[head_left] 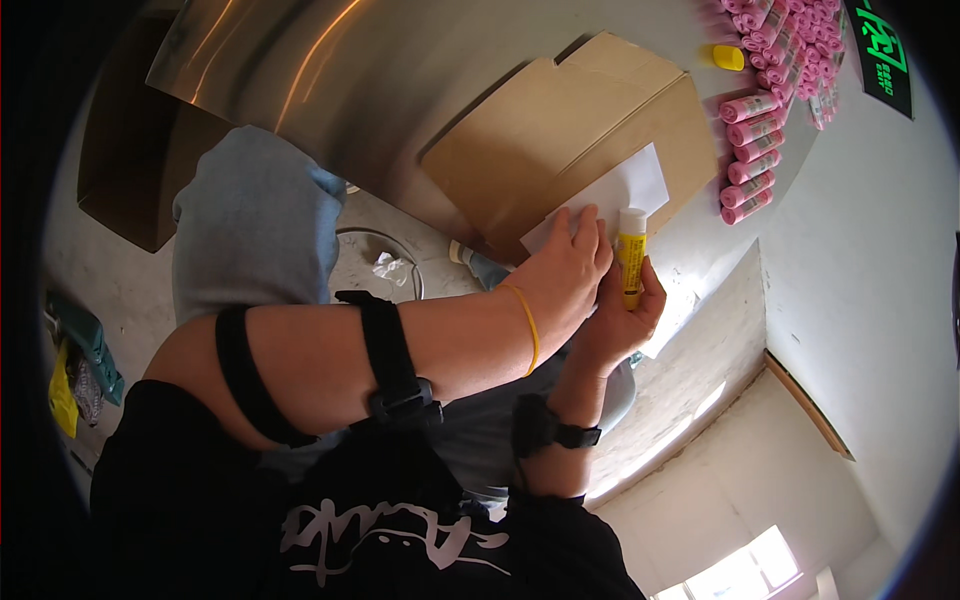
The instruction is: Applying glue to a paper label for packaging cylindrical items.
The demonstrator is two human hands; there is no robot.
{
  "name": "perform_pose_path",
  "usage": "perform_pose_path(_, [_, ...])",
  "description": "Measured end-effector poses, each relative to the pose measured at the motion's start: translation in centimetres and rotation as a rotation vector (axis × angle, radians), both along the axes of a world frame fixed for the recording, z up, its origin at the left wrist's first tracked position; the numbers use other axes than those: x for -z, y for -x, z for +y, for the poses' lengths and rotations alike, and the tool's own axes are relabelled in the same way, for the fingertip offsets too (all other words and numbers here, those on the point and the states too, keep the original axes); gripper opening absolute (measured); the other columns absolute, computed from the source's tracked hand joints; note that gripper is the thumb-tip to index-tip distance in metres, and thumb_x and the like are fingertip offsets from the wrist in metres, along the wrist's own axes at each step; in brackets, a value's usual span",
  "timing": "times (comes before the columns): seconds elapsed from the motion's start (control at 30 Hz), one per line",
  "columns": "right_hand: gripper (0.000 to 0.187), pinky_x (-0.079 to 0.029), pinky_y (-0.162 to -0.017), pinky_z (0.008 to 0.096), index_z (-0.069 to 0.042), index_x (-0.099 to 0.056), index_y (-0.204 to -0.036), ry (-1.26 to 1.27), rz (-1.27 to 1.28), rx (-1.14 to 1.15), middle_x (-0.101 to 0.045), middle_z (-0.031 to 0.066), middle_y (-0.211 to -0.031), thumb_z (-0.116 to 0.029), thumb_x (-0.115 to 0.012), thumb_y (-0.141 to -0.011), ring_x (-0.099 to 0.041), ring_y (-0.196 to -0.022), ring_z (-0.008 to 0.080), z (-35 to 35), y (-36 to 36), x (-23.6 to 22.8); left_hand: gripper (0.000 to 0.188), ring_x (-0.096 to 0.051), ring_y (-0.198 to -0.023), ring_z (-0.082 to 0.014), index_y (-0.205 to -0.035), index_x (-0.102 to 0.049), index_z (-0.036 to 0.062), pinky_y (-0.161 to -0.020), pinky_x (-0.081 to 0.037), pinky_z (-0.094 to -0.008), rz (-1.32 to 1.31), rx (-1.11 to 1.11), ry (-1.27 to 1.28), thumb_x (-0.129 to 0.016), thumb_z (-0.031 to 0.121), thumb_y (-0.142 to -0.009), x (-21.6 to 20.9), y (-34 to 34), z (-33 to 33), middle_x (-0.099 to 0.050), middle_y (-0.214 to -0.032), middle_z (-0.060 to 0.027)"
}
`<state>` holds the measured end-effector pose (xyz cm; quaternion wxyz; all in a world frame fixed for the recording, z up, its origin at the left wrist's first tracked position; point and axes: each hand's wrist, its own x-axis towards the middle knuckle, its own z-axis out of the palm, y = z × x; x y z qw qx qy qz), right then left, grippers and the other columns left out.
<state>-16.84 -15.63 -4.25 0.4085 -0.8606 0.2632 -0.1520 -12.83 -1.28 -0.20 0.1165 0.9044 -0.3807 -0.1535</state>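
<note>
My right hand [620, 325] grips a yellow glue stick [631, 262], held roughly upright with its white end pointing away from me. Just left of it, my left hand [562, 268] lies with outstretched fingers on the near edge of a white sheet of paper [640, 182]. Under the sheet is a flattened brown cardboard piece [540, 140] with a crease across it. The left hand covers part of the sheet's near edge. A yellow cap [728, 57] sits apart on the table beyond the cardboard.
Pink rolls [750, 150] stand in a row and a pile at the far right of the metal table [370, 90]. An open cardboard box [130, 170] is on the left. Crumpled white paper [390, 267] lies on the floor, and colored packages [85, 350] are at far left.
</note>
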Motion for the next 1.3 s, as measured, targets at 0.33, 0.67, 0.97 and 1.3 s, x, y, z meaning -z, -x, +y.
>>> perform_pose_path(0.33, [0.033,-0.054,-0.081,0.0328,-0.002,-0.058,-0.108,0.444,-0.160,-0.298,-0.056,0.0143,-0.112,0.004,-0.071,-0.078,-0.060,-0.098,0.0250,-1.1,0.5,1.2,0.038,-0.035,-0.125,-0.0354,-0.105,-0.069,0.0015,-0.103,-0.034,-0.0452,-0.046,-0.037,-0.003,-0.059,0.026,-0.078,0.3,0.3,-0.2,-0.045,-0.131,-0.0157])
perform_pose_path(0.67, [0.032,-0.053,-0.079,0.0345,-0.003,-0.056,-0.112,0.502,-0.174,-0.376,-0.054,0.0152,-0.111,0.005,-0.065,-0.083,-0.058,-0.097,0.0280,-2.1,1.1,0.9,0.038,-0.035,-0.124,-0.0370,-0.103,-0.070,0.0019,-0.102,-0.034,-0.0456,-0.041,-0.031,0.018,-0.061,0.027,-0.076,0.1,0.1,0.0,-0.045,-0.131,-0.0168])
perform_pose_path(0.97, [0.027,-0.053,-0.082,0.0292,0.003,-0.047,-0.101,0.020,-0.182,0.061,-0.055,0.0127,-0.100,0.003,-0.066,-0.082,-0.057,-0.093,0.0194,-1.8,-2.3,-4.7,0.035,-0.036,-0.124,-0.0380,-0.101,-0.071,0.0029,-0.102,-0.034,-0.0473,-0.067,-0.029,0.002,-0.060,0.024,-0.074,0.0,0.4,0.0,-0.045,-0.132,-0.0195])
perform_pose_path(1.3, [0.035,-0.053,-0.079,0.0278,0.001,-0.053,-0.100,0.048,-0.019,-0.274,-0.060,0.0117,-0.100,0.005,-0.073,-0.072,-0.061,-0.092,0.0185,-1.1,-5.9,-6.8,0.036,-0.032,-0.129,-0.0411,-0.109,-0.066,-0.0033,-0.104,-0.031,-0.0501,-0.018,0.026,-0.023,-0.054,0.017,-0.081,0.3,0.2,-0.2,-0.039,-0.137,-0.0223])
